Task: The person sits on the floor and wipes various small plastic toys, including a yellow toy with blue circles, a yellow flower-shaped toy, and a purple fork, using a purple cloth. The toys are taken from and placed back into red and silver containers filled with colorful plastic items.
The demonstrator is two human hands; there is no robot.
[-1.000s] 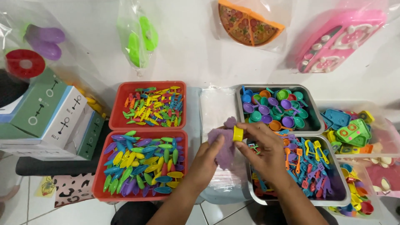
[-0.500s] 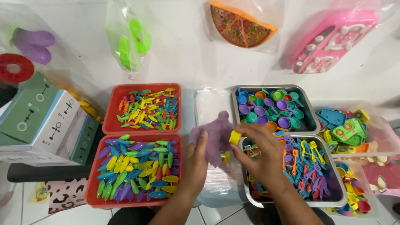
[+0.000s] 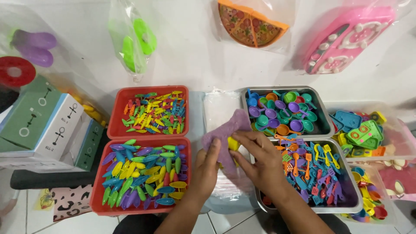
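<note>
Seen from the head camera, the left hand (image 3: 207,167) and the right hand (image 3: 262,158) meet over a clear plastic bag (image 3: 223,117) lying between the trays. Together they hold a soft purple cloth (image 3: 225,134): the left fingers press flat against its lower edge, while the right fingers close around a small yellow plastic piece (image 3: 233,143) tucked against the cloth. To the left sit two red plastic trays, the upper red tray (image 3: 113,125) filled with small multicoloured toy cutlery, the lower red tray (image 3: 97,195) with multicoloured leaf-shaped spoons. To the right, an upper metal tray (image 3: 327,125) holds tiny coloured toy pans, and a lower metal tray (image 3: 351,190), just under the right wrist, holds toy spatulas and forks. Green and white cardboard boxes (image 3: 41,125) stand at the far left.
</note>
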